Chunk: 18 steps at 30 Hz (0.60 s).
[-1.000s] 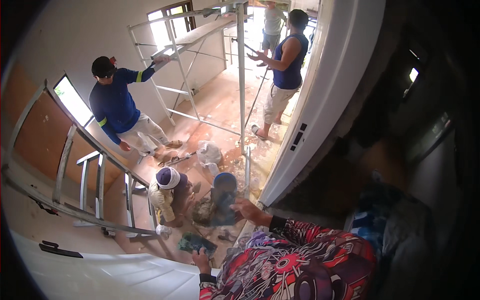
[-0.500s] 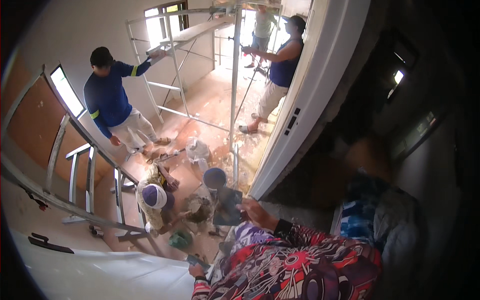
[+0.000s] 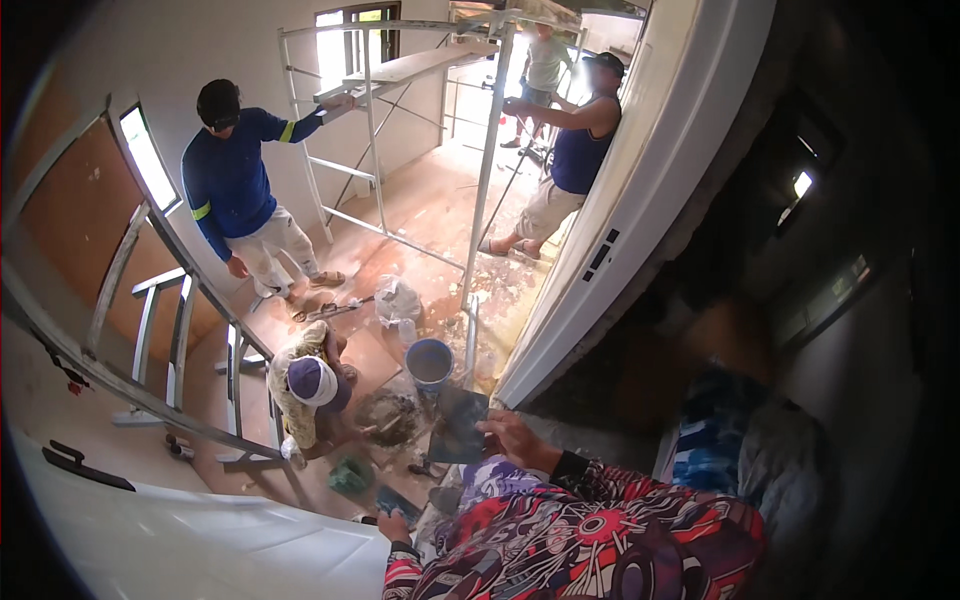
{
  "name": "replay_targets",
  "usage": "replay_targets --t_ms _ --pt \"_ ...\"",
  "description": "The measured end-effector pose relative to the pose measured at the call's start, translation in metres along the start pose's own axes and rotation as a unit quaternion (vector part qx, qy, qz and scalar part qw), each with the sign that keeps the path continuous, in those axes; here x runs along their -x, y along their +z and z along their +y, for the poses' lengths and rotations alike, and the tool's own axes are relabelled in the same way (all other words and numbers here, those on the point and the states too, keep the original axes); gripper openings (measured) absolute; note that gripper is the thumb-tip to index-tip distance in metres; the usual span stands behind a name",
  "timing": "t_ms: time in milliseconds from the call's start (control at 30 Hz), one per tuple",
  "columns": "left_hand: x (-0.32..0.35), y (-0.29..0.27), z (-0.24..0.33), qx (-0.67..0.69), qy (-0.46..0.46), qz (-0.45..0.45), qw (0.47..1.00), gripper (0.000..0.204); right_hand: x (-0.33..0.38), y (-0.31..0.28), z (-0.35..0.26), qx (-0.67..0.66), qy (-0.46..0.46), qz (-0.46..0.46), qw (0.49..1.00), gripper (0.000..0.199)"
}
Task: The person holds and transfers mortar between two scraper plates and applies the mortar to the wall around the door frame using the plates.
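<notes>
My right hand (image 3: 512, 440) grips a dark, flat rectangular plate (image 3: 459, 427) by its right edge, fingers closed around it. The plate hangs above the floor, just nearer to me than a blue bucket (image 3: 429, 362). Lower down, my left hand (image 3: 394, 524) is closed on a small blade-like trowel (image 3: 398, 503), its handle mostly hidden by the fingers. Left of the plate lies a pile of wet grey mortar (image 3: 388, 417) on the floor. A green bag (image 3: 351, 476) rests between that pile and my left hand.
A person in a purple and white cap (image 3: 312, 382) crouches by the mortar. Another in blue (image 3: 235, 170) stands at a metal scaffold (image 3: 375, 130). Two more people are beyond. A ladder-like metal frame (image 3: 150, 330) leans left; a white door frame (image 3: 640, 200) rises right.
The view has shifted slightly, moving the room within the picture. The trowel in my left hand sits higher. The crouching person's hand has drawn back toward their body.
</notes>
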<state>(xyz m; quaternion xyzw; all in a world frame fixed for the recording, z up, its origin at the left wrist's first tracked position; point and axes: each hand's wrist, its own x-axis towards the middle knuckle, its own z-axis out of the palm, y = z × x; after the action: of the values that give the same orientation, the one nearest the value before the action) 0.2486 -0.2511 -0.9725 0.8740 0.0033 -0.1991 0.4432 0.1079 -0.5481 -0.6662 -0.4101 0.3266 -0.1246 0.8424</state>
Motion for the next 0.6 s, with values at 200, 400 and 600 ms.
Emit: replay_targets --t_ms 200,400,600 --pt "0.001 -0.003 -0.076 0.037 -0.097 0.080 0.991 0.036 -0.003 0.011 -0.005 -0.011 0.002 -0.016 1.000 0.010" --pt "0.010 -0.009 0.008 0.039 0.002 0.048 0.998 0.033 -0.006 0.003 -0.008 -0.009 -0.008 0.008 1.000 0.011" --pt "-0.016 -0.005 -0.004 -0.002 0.039 0.055 0.998 0.034 -0.013 0.006 -0.004 0.007 -0.006 -0.005 1.000 0.010"
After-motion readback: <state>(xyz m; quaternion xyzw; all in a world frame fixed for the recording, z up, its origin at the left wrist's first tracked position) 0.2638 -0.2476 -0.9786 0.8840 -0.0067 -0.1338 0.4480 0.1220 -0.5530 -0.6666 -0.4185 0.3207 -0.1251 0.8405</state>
